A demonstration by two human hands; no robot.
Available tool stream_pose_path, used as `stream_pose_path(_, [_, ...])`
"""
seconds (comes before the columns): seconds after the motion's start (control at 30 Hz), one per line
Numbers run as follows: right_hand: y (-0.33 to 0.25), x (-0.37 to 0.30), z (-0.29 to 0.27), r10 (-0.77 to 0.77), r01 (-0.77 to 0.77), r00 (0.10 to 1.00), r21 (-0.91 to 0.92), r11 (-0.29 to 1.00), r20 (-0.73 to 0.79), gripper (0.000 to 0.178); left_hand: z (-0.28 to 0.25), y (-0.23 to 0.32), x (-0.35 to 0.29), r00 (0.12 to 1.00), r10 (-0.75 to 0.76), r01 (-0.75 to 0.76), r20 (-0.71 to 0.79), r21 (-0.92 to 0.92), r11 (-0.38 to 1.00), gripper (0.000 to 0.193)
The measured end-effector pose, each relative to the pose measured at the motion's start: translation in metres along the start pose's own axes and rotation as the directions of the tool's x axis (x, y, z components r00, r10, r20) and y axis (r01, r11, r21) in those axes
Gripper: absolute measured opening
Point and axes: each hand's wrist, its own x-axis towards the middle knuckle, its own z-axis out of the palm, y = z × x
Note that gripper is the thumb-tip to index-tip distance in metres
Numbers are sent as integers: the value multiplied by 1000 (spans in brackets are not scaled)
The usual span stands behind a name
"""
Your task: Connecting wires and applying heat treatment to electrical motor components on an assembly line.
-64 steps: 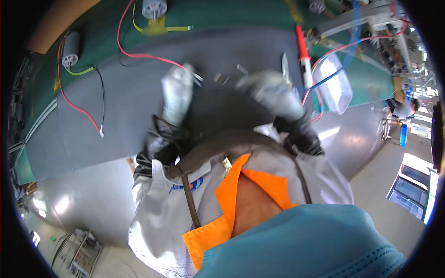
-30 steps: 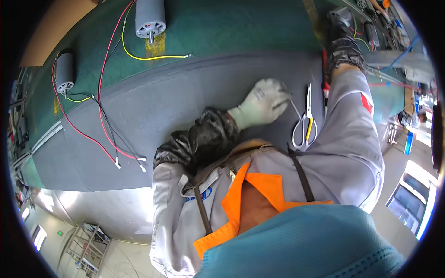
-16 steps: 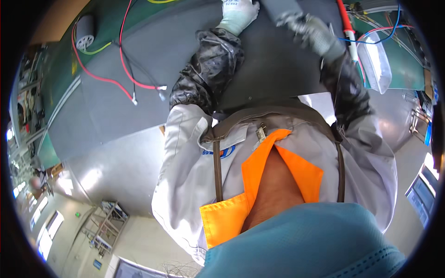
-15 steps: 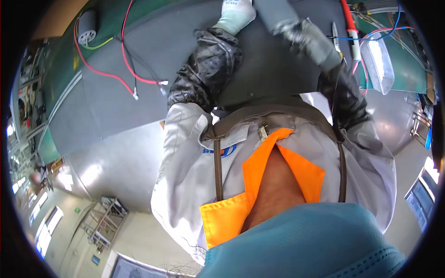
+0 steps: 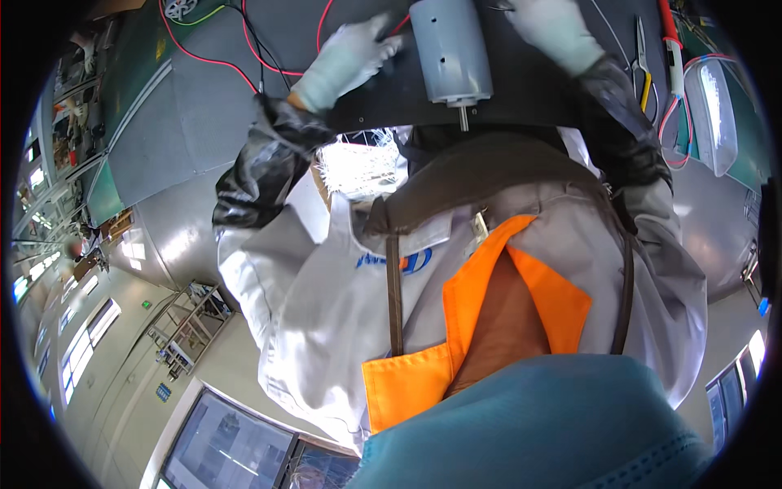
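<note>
A grey cylindrical motor (image 5: 450, 53) lies on the dark mat in front of me, its metal shaft (image 5: 463, 118) pointing toward me. To its left is my left hand (image 5: 346, 61) in a white glove, fingers apart and slightly blurred, holding nothing visible. A red wire (image 5: 323, 28) runs behind that hand. On the motor's other side, my gloved right hand (image 5: 554, 31) reaches the top edge with its fingers drawn together. A thin dark thing shows at its fingertips, too little to name. Neither hand touches the motor.
At right lie snips (image 5: 642, 61) with a yellow-and-black handle, a red-and-white pen-shaped tool (image 5: 673, 61) and a clear plastic tray (image 5: 713, 122). Another motor (image 5: 181, 9) with red, black and green-yellow wires (image 5: 213, 60) is at the far left. The table's near edge borders my apron.
The motor, earlier blurred at the top by my right hand, now lies nearer me and apart from both hands. My left hand has moved left and nearer; my right has moved farther away.
</note>
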Motion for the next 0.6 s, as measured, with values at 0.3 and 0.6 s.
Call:
stream_pose_path(0.3, [-207,40,-59,-894,424,368,810,405,255,40,-42,57,2,974,18,85,224,-441,894,67])
stream_pose_path(0.6, [79,-34,-17,469,-619,735,767,169,490,17,-5,42,6,914,-387,327,-121,-344,880,82])
